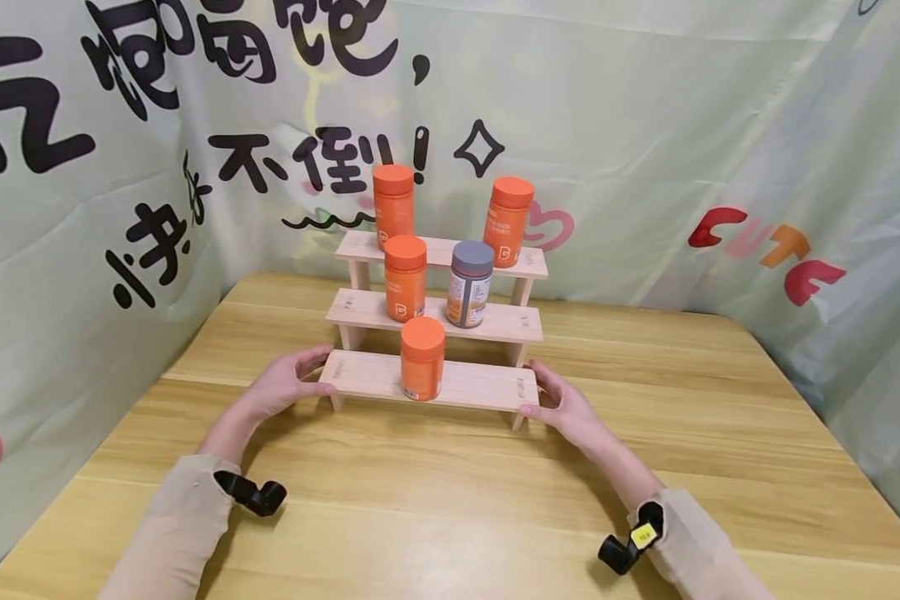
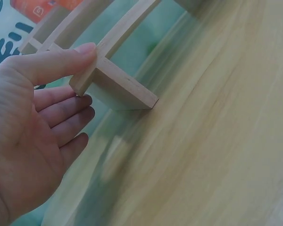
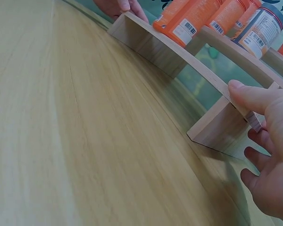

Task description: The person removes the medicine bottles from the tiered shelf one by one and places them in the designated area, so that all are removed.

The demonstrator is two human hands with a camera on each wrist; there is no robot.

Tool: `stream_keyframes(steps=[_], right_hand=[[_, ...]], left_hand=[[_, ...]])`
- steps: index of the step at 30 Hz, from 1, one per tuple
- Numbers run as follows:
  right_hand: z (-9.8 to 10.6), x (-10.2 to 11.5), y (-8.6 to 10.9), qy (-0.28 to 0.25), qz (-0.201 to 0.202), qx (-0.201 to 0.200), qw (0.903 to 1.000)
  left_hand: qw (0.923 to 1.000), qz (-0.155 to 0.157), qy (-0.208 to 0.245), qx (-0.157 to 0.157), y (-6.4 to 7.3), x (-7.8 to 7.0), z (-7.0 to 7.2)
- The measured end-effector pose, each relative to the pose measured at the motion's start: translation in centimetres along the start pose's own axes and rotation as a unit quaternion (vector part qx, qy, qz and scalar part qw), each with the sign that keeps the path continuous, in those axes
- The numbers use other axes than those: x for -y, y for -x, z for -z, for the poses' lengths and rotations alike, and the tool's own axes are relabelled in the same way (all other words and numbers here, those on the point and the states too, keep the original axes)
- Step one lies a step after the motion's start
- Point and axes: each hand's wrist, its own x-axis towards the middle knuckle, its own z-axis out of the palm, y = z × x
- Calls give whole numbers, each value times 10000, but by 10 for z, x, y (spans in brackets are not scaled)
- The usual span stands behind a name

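A three-step wooden display stand [image 1: 367, 379] stands on the table with orange-lidded bottles on every step. My left hand [image 1: 288, 383] grips the left end of the lowest step, its thumb [image 2: 61, 63] on the front edge. At the opposite end, my right hand [image 1: 566, 408] holds the same step between thumb and fingers [image 3: 257, 157]. One orange bottle [image 1: 422, 362] is upright on that lowest step. The middle step carries another orange bottle [image 1: 405, 279] and a grey-lidded bottle [image 1: 470, 287]. Two more, a left orange bottle [image 1: 393, 208] and a right orange bottle [image 1: 508, 223], occupy the top step.
Wood-grain tabletop [image 1: 435, 500] extends in front of the stand and to both sides. A pale printed cloth [image 1: 622, 150] with dark characters and coloured letters hangs behind and at the sides.
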Motion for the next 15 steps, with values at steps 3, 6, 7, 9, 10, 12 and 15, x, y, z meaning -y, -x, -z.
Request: stream_keyframes(steps=[3,6,7,9,10,12,15], right_hand=[[2,0,3,89,30,11,10000],[5,-1,6,105,56,14,9999],[6,-1,7,95,62,2,9999],[8,-2,9,85,80,11,9999],[9,-2,10,81,98,21,9999],[10,-2,11,52,123,41,9999],[11,-2,12,45,98,89,9999]], left_hand=[[10000,-34,-43,16,-1,0,-3],[9999,-59,-97,18,-1,0,-6],[9999,-62,-101,8,-2,0,-7],[9999,-66,-122,1,-2,-1,-8],[9999,-74,-144,-1,-2,-1,-9],[9998,-88,-167,-11,-1,-1,-10],[9998,-89,-185,-35,0,-1,-11]])
